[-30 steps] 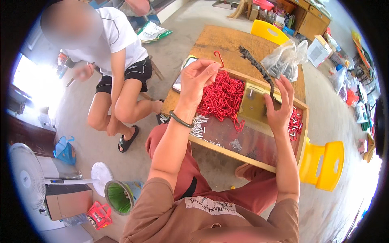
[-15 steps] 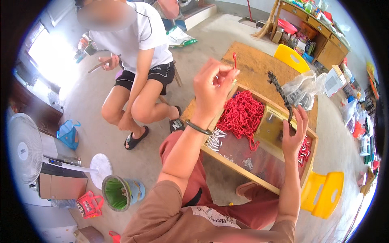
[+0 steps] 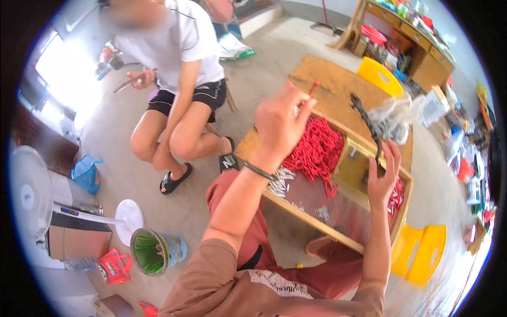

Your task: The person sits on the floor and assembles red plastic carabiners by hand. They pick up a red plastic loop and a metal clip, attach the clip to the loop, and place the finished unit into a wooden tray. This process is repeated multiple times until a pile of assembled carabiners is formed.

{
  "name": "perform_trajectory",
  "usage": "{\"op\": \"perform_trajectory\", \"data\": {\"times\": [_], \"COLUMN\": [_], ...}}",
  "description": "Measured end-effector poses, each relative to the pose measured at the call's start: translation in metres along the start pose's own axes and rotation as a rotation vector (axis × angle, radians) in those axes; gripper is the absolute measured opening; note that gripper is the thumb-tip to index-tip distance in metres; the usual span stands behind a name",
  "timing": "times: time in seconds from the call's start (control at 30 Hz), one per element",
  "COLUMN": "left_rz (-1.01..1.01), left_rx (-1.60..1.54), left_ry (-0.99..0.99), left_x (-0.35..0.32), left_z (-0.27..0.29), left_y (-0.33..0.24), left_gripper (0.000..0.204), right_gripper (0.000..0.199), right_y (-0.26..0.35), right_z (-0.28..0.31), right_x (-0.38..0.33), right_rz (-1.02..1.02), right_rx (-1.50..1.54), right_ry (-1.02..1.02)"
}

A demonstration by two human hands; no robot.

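Note:
My left hand (image 3: 281, 124) is raised over the left side of a wood-framed tray (image 3: 296, 212), closed in a pinch. A small, thin red piece (image 3: 315, 87) sticks up from its fingertips; its exact kind is blurred. My right hand (image 3: 384, 171) is closed round the lower end of a dark, wrapped lever (image 3: 363, 117) that rises at a slant above the tray. Below my left hand lies a tangled heap of red cord-like pieces (image 3: 317, 150). Beside it are short whitish pins (image 3: 281, 181). More red pieces (image 3: 396, 196) fill the right end, past a yellowish plate (image 3: 348, 171).
A wooden table (image 3: 338, 79) holds the tray and a clear plastic bag (image 3: 396, 119). Yellow chairs (image 3: 420, 253) stand at its right and far sides. Another person (image 3: 185, 68) sits at the left. A fan (image 3: 31, 193) and a green-lined bin (image 3: 150, 252) stand on the floor.
My left hand has shifted slightly right and down, and the red piece now leans to the right. My right hand stays on the lever.

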State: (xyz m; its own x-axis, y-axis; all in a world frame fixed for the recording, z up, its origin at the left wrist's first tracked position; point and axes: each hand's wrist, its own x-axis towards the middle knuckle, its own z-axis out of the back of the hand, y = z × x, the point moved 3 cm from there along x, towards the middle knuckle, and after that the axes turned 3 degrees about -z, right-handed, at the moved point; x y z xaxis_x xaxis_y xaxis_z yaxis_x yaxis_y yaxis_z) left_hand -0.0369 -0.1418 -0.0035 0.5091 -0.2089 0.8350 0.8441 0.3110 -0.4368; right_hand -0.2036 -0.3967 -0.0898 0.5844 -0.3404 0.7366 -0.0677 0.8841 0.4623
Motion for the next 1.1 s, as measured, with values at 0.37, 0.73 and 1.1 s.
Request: {"op": "perform_trajectory", "data": {"times": [0.37,0.73,1.1], "left_rz": [0.304,0.402,0.52], "left_rx": [0.201,-0.568,-0.805], "left_ry": [0.644,0.06,0.107], "left_x": [0.029,-0.056,-0.097], "left_z": [-0.148,-0.034,-0.03], "left_y": [0.13,-0.006,0.009], "left_gripper": [0.049,0.012,0.012], "right_gripper": [0.043,0.031,0.009], "right_y": [0.014,0.012,0.045], "right_z": [-0.001,0.013,0.011], "right_x": [0.007,0.009,-0.056], "right_rz": [-0.024,-0.032,0.134], "right_rx": [0.03,0.047,-0.226], "right_ry": [0.014,-0.09,0.711]}}
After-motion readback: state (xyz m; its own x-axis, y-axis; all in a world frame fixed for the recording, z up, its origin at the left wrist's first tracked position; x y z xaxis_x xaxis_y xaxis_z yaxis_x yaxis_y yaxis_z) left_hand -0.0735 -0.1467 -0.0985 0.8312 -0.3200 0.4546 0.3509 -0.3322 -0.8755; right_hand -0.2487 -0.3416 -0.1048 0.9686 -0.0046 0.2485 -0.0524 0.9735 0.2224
